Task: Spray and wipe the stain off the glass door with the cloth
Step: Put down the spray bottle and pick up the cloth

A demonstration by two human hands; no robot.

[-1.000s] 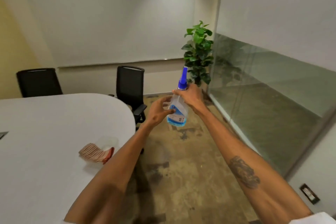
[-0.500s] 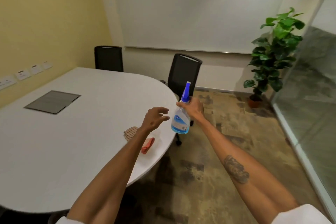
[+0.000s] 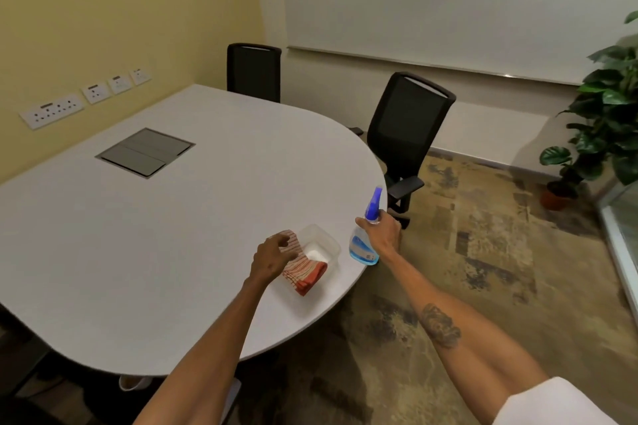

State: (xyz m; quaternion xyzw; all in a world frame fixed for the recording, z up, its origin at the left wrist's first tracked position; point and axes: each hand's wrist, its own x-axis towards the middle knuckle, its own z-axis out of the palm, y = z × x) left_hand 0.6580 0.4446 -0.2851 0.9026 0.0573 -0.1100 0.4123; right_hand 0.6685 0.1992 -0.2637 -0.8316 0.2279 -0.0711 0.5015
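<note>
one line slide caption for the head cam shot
Right hand holds the spray bottle at the edge of the white table while the left hand reaches to the striped cloth.

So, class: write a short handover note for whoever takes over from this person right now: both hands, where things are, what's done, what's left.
Left hand: open, over the striped cloth, no grip yet.
Right hand: grips the spray bottle upright at the table edge.
Cloth lies on the table next to a clear container.
Done: bottle in hand.
To do: pick up cloth, spray and wipe the glass door at far right; stain not in view.
</note>
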